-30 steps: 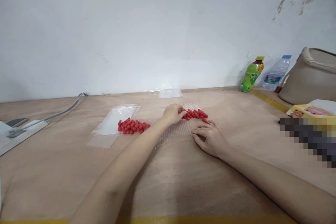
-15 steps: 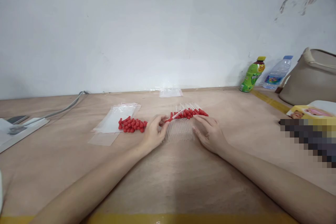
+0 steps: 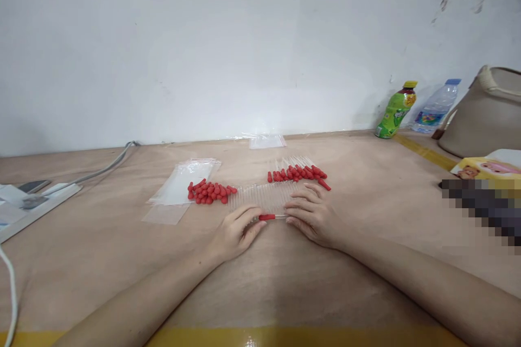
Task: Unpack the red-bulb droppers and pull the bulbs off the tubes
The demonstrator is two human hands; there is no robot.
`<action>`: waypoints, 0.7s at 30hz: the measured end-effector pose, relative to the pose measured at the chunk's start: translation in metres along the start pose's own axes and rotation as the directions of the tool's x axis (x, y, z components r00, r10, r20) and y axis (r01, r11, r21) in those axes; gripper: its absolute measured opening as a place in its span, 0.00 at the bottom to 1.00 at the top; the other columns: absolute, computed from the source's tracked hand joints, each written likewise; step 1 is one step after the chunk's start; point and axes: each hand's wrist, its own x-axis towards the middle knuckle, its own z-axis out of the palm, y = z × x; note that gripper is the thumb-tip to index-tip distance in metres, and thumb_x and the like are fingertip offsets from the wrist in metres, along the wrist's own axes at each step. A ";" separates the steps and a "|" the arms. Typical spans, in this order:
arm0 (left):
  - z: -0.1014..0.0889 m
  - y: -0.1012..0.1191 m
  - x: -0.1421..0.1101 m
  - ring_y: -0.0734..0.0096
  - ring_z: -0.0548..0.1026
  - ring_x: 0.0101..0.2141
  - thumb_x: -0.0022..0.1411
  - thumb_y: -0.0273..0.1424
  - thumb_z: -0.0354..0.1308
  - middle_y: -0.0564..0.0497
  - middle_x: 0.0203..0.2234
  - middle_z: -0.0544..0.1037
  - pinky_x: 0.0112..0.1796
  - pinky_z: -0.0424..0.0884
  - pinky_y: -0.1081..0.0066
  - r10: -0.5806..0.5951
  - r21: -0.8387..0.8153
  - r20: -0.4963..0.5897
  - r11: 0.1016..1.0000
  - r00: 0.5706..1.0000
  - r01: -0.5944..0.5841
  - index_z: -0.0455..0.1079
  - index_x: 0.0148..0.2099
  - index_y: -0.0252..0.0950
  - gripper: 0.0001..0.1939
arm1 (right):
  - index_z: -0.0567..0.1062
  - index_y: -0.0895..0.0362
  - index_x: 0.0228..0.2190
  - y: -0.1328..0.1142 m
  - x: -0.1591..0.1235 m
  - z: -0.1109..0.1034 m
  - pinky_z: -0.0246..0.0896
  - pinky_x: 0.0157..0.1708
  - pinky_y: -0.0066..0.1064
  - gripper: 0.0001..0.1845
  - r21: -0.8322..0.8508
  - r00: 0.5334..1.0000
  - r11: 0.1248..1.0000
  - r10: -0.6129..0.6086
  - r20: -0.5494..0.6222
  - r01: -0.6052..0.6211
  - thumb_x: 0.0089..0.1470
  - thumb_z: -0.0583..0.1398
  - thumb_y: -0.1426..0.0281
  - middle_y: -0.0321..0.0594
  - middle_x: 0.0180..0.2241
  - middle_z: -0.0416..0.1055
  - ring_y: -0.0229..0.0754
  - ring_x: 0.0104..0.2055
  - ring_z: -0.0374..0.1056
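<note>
My left hand (image 3: 240, 230) is closed, pinching a red rubber bulb (image 3: 267, 217) between thumb and fingers. In line with the bulb is a thin glass dropper tube (image 3: 280, 217), whose other end is pinched in my right hand (image 3: 311, 214). Bulb and tube meet; how deep the tube sits cannot be seen. Just beyond my hands lies a row of clear glass tubes (image 3: 260, 197), partly covered by my fingers. Left of the row is a heap of loose red bulbs (image 3: 209, 191). Behind it, several droppers with red bulbs (image 3: 299, 173) lie side by side, bulbs toward me.
Clear zip bags (image 3: 179, 181) lie at the left, another bag (image 3: 267, 142) by the wall. A cable (image 3: 106, 165) and a white tray-like object (image 3: 49, 209) are far left. Green bottle (image 3: 396, 111), water bottle (image 3: 437, 105) and beige bag (image 3: 482, 114) stand at the right.
Both hands have come nearer to me, from the dropper pile to the near edge of the tubes. The tilted dropper is gone from my left hand, which now pinches a bulb in line with a tube.
</note>
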 end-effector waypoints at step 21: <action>0.009 -0.004 0.010 0.65 0.66 0.51 0.60 0.27 0.52 0.46 0.43 0.74 0.49 0.65 0.63 0.258 0.213 0.046 0.941 0.965 -0.261 0.68 0.43 0.35 0.09 | 0.73 0.54 0.32 -0.012 0.005 0.010 0.46 0.52 0.38 0.08 0.103 0.998 0.994 -0.033 -0.052 0.038 0.54 0.54 0.73 0.34 0.31 0.75 0.36 0.39 0.67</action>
